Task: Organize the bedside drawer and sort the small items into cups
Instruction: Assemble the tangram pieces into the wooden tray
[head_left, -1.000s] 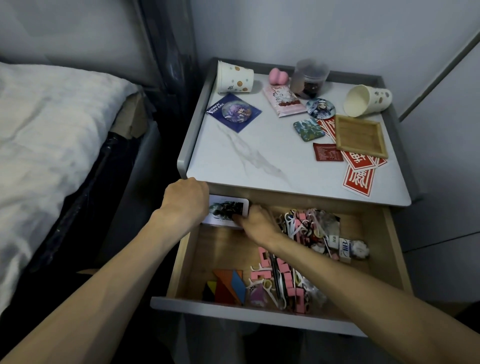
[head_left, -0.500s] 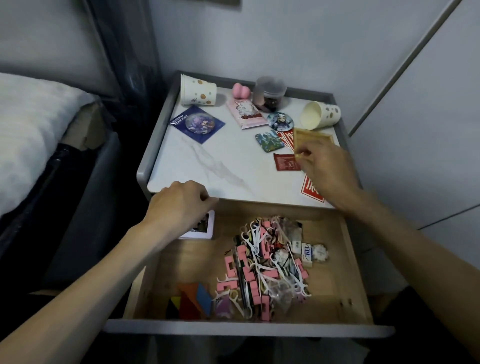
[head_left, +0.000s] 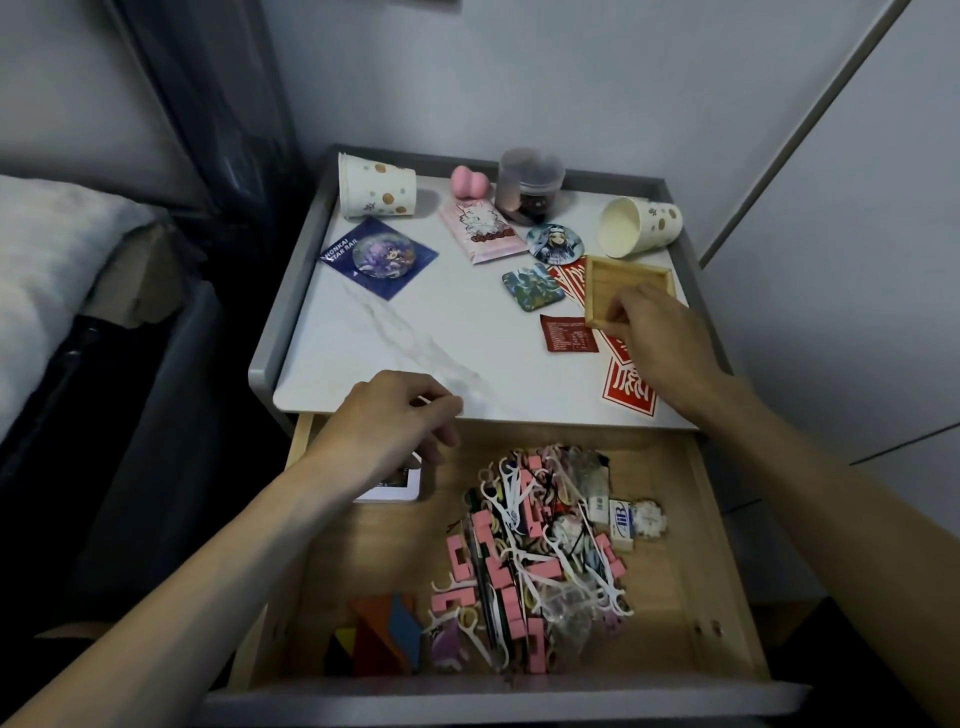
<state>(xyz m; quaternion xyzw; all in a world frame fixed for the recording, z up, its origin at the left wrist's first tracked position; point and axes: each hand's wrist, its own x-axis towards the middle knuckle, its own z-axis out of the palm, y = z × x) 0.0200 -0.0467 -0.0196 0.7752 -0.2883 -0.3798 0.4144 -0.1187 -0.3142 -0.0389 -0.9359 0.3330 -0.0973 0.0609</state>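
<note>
The heap of floss picks and pink blocks lies unsorted mid-drawer, with one paper cup at the nightstand's back-left corner and a tipped cup back-right. My right hand pinches the wooden tray by the right edge: I judge sorting is barely begun, and next I lift it clear. My left hand hangs curled over the drawer's back-left corner, hiding most of a white-framed card; I cannot tell whether it holds anything.

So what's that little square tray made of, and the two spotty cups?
The square tray looks like pale bare wood: matte, with faint plank lines. The left cup and right cup look like thin paper, matte white with printed dots; any coating can't be told.
</note>
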